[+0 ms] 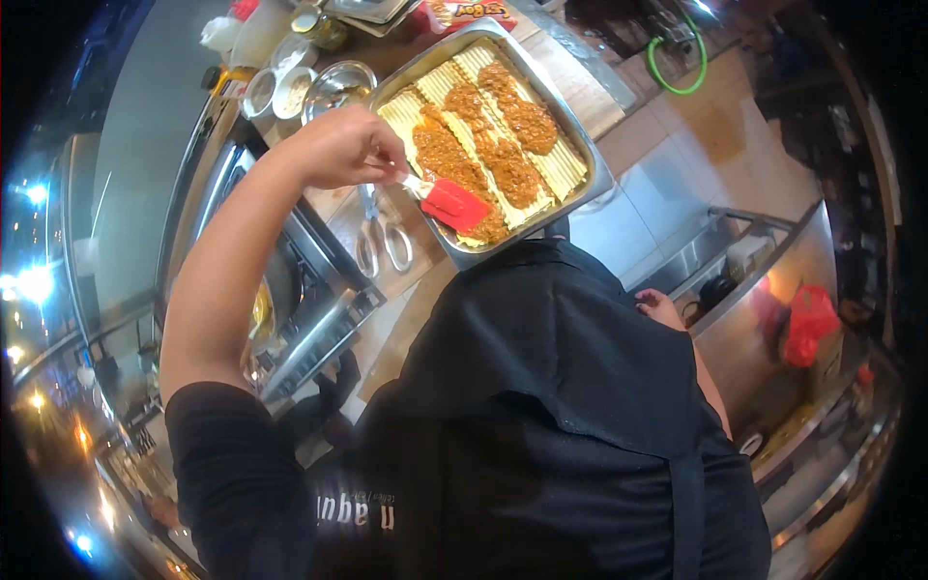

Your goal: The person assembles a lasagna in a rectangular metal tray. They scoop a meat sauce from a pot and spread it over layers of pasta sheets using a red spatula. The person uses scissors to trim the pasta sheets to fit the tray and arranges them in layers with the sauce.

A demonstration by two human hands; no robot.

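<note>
Above the tray (570, 209), right half: we find open air. Spatula (454, 204), scissors (368, 203), metal bowl (315, 89) obstruct the left.

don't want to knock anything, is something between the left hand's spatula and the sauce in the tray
Nothing visible: the left hand holds the red spatula directly over the chunky brown sauce in the metal tray.
</note>
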